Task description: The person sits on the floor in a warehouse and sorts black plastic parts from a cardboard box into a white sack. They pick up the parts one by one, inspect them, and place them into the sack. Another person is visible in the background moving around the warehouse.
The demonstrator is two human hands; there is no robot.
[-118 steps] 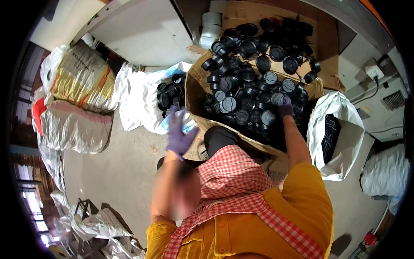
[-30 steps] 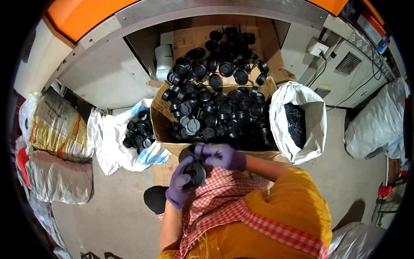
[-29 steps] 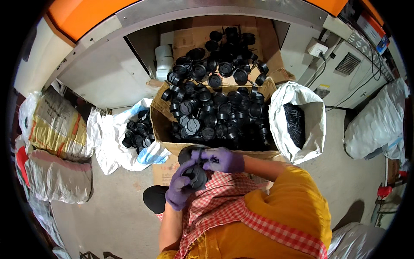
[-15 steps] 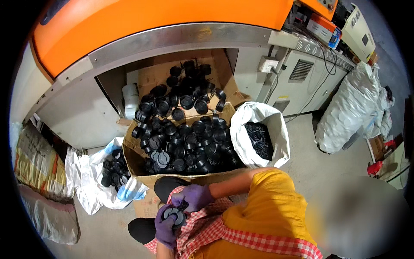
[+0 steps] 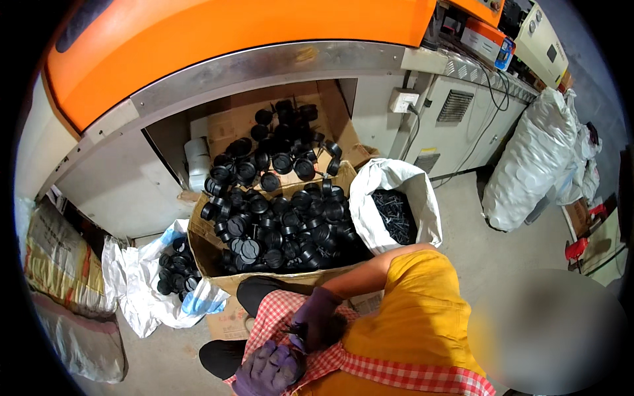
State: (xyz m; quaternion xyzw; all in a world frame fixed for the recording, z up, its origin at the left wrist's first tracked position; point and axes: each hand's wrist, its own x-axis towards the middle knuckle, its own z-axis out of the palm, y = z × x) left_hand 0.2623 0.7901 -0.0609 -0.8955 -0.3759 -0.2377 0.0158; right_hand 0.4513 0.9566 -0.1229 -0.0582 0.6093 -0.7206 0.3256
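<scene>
My right hand, in a purple glove, is over my lap with its fingers closed around a small black plastic part. Beside it and nearer me, my left hand wears the same kind of glove and is turned knuckles up, its fingers curled. Whatever it grips is hidden beneath. A red checked apron covers my lap under both hands. Just beyond my knees stands a cardboard box heaped with round black plastic caps.
Right of the box, a white sack holds thin dark pieces. More black caps lie on a white bag at the left. An orange machine stands behind. Filled sacks stand at the far right, others at the far left.
My left hand has rolled over, knuckles up, hiding the round black cap that showed in it. My right hand has come down closer to my body. The view has shifted slightly.
</scene>
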